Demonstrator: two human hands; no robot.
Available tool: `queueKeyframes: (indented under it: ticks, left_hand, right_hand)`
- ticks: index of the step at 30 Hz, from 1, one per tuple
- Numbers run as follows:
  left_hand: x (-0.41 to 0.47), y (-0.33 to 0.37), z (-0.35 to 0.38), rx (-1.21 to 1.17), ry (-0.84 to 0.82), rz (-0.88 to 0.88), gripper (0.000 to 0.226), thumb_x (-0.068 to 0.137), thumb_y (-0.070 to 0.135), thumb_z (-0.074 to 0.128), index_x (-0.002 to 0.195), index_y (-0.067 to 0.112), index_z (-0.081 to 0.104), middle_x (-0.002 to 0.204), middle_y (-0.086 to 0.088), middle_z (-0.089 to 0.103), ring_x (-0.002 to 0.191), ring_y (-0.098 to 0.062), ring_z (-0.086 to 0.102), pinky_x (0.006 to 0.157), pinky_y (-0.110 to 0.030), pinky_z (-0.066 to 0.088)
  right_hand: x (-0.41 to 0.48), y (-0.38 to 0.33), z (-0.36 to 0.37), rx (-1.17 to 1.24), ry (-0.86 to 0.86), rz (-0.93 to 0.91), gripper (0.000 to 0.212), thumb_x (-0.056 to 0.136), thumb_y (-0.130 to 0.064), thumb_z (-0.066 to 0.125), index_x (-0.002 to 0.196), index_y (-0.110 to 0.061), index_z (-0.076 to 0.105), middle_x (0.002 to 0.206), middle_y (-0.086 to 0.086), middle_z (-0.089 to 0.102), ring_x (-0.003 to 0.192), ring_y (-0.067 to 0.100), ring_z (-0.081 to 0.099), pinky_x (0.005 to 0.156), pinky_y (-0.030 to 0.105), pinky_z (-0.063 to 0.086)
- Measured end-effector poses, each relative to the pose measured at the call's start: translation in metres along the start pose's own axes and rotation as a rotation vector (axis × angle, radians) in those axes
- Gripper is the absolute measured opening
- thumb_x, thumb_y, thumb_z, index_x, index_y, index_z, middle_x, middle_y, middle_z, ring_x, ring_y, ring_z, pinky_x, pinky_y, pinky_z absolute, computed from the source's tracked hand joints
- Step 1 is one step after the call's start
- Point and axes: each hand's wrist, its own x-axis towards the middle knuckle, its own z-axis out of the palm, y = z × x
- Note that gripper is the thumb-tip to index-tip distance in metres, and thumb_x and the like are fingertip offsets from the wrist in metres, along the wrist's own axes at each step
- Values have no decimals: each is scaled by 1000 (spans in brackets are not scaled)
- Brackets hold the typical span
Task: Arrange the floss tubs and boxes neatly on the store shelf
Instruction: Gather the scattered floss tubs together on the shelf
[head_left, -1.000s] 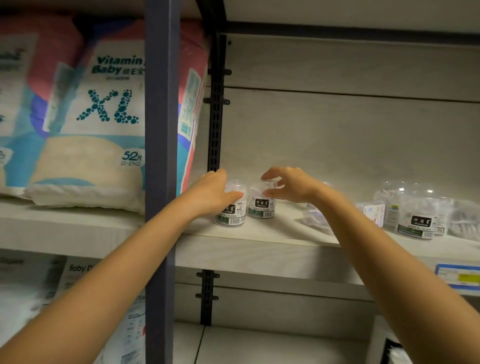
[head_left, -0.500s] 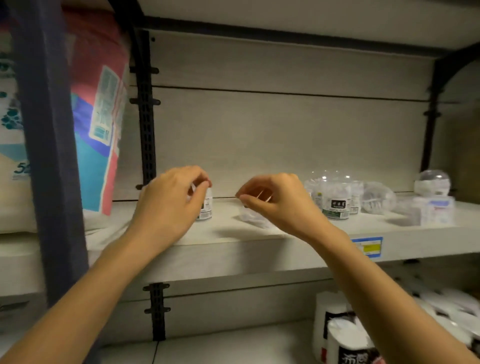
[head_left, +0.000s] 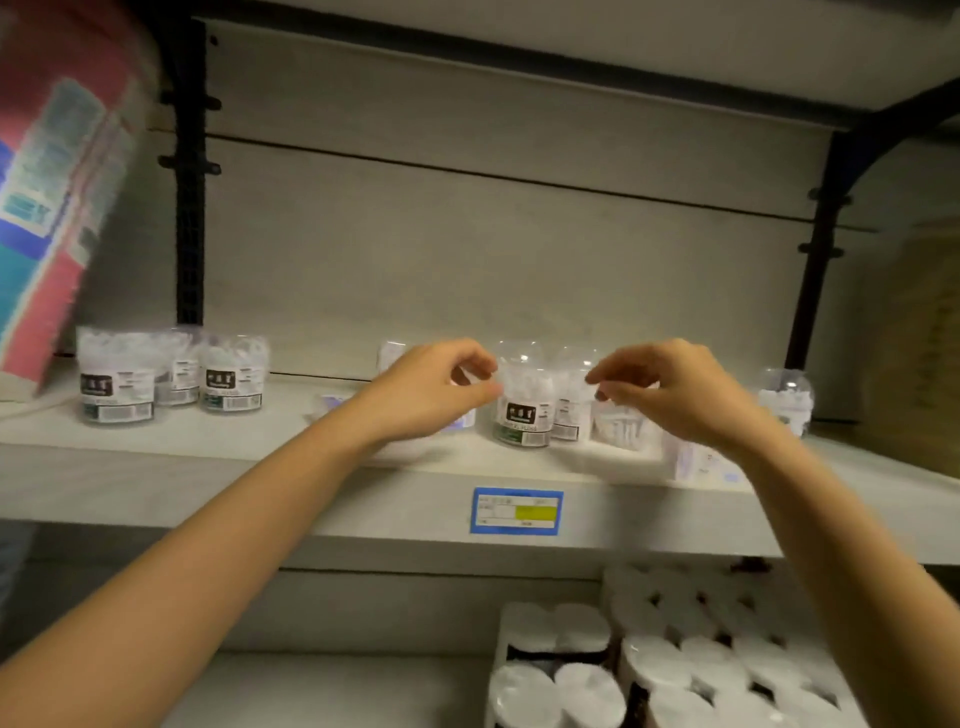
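Both hands hover with loosely curled, empty grips either side of an upright floss tub (head_left: 523, 410) mid-shelf, left hand (head_left: 434, 387) nearer (almost touching), right hand (head_left: 670, 387) further off over neighbouring tubs.

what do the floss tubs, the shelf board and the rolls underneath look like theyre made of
Floss tubs: clear glossy plastic, likely; highlights glint on the domed lids and white contents show through.
Shelf board: matte pale wood-look laminate, probably, judging by its faint grain.
Rolls: soft white paper in shiny film wrap, apparently.
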Motion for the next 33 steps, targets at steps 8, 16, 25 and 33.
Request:
queueKeyframes:
  ticks: [8,16,25,33]
  left_hand:
    - [56,22,22,180,-131,-147,54,86,46,57,129,13,50,133,-5,52,119,-19,50,95,-28,37]
    - [73,14,27,112,-208,-161,34,80,40,66,92,21,41,95,-2,39,86,-15,38,77,-31,32]
    - [63,22,1,29,39,-107,60,69,39,76,121,13,60,113,-1,63,94,-11,57,79,-21,42]
    - [34,49,-34,-5,-132,-141,58,47,52,72,98,24,70,92,11,67,91,-5,60,75,-20,50]
  right_hand:
    - [68,26,-2,-231,-299,4,54,90,-29,56,139,-12,39,143,7,46,127,24,47,104,32,36]
    - [86,32,14,-265,-411,31,62,83,-53,55,134,-19,45,138,5,50,119,25,52,103,34,37]
    - [81,36,-13,-12,-366,-54,48,82,-33,66,127,-25,50,131,5,51,110,19,53,95,31,42]
    - [52,42,-62,311,-665,-261,48,77,-21,69,123,-30,55,127,-14,59,117,5,56,98,22,46]
